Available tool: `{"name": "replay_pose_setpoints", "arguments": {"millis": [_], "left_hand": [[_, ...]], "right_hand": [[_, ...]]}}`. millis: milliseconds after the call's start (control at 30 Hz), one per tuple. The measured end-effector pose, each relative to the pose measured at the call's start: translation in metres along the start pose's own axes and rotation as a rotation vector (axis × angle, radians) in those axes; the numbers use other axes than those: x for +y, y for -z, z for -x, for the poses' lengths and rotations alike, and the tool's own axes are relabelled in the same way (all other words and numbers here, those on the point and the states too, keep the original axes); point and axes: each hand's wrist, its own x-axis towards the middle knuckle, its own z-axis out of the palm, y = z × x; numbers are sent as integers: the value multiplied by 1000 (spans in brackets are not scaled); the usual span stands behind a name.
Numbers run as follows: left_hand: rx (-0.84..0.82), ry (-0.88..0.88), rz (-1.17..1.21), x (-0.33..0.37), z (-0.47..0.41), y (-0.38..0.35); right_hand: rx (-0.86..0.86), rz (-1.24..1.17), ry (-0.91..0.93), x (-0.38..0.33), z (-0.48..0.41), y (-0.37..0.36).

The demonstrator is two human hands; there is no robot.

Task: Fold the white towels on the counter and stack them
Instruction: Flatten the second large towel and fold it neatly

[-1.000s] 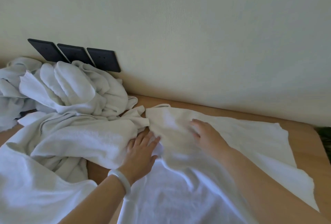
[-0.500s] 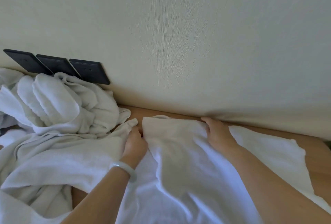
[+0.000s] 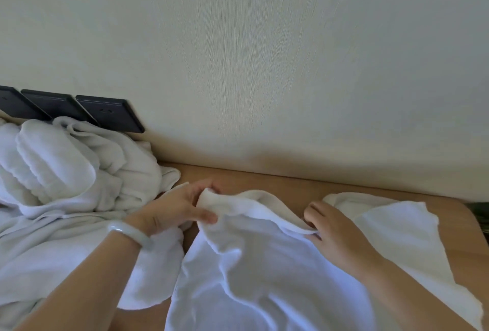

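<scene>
a heap of unfolded white towels (image 3: 66, 171) slumps against the wall at far left, under black wall sockets (image 3: 108, 113), likely parked there so the middle of the wooden counter (image 3: 264, 181) stays free for folding. the left hand (image 3: 174, 209), a pale bangle (image 3: 129, 232) on its wrist, pinches the far left corner of the spread towel (image 3: 264, 264) between thumb and fingers. further right, the right hand (image 3: 336, 232) curls its fingers round the same far hem. gripped at two points, that edge seems lifted off the wood so it can fold over evenly.

Head-worn view — forward-down, close over counter (image 3: 264, 181)
</scene>
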Motion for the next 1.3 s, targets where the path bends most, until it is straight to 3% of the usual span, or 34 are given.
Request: {"name": "replay_pose_setpoints", "arguments": {"millis": [100,233,333,433,600,733,800,867,933,1000,1100,1200,1300], "left_hand": [[-191,81,-243,3,8,3],[-313,125,-235,6,14,2],[-274,119,-333,6,13,0],[-162,63,-495,5,8,-4],[-172,-2,-549,17,10,-6],[64,-125,-359,40,10,11],[265,-199,-574,62,7,22],[420,-298,-961,83,-1,31],[478,-335,-1157,98,-8,27],[492,-241,-1197,99,-15,24],[417,-25,-979,88,-18,27],[281,125,-839,68,-17,28],[325,121,-884,49,-18,25]], "right_hand": [[11,-23,-106,5,15,-5],[73,-83,-243,5,17,-6],[114,-185,-246,2,9,-3],[7,-258,-187,2,0,-3],[-105,-446,-290,1,-19,4],[-209,-400,-411,5,-31,12],[-236,-294,-386,9,-42,24],[-32,-135,-363,14,-57,46],[154,64,-370,11,-71,70],[202,143,-350,6,-75,73],[160,43,-376,9,-68,54],[-1,-61,-453,15,-58,31],[-182,-25,-444,8,-52,14]]}}
